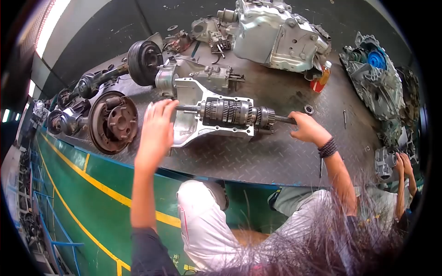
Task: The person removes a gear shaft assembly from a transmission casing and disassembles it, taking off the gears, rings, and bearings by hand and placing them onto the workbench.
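Observation:
A gear shaft (pixel 230 112) with several toothed gears lies lengthwise in an open silver transmission housing half (pixel 189 133) on the metal workbench. At the shaft's thin left end is my left hand (pixel 159 122), its fingers bent over the tip; their exact contact is partly hidden. My right hand (pixel 307 129) grips the splined right end, thumb below and fingers above, where the shaft extends past the housing. Between my hands, the gear stack sits level within the housing walls. Behind it stands another silver gearbox casing (pixel 198 73).
Brake drum assemblies (pixel 115 122) on axles occupy the bench's left side. A large transmission (pixel 276 39) and a bottle (pixel 321 78) stand behind. A bearing ring (pixel 309 109) and thin metal rod (pixel 345 119) lie right. Another person's hands (pixel 404 164) touch a metal part at far right.

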### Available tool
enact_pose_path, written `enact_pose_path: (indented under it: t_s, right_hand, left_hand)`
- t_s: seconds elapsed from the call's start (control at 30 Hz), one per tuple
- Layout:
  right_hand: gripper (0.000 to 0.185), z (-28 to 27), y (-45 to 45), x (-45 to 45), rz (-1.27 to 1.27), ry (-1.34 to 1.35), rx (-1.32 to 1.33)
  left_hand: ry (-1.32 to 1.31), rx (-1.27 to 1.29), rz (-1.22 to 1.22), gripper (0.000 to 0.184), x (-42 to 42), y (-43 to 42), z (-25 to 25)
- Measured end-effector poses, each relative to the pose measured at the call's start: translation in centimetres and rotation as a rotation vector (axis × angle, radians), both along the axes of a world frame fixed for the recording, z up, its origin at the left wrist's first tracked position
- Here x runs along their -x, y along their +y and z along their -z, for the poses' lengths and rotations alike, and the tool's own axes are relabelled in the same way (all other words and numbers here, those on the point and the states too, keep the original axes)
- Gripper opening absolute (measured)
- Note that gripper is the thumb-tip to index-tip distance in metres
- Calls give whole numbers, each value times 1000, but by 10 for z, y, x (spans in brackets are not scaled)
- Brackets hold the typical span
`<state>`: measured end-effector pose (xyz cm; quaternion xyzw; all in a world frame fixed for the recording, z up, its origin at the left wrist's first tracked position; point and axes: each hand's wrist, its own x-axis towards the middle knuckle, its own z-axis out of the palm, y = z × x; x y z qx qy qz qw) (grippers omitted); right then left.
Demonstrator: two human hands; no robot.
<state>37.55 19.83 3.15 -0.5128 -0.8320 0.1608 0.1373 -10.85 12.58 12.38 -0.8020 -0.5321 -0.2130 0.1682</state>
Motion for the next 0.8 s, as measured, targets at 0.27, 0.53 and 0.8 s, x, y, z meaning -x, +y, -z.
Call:
enact_pose_path:
  t_s: [0.27, 0.53, 0.8]
  right_hand:
    - [25, 18, 11, 29, 252, -62, -106]
    - [19, 29, 13, 29, 307, 123, -125]
    - [19, 50, 20, 24, 239, 189, -308]
  left_hand:
    - [158, 352, -100, 31, 45, 129, 52]
    - [-14, 296, -127, 25, 29, 121, 50]
    - [-186, 173, -65, 29, 28, 122, 62]
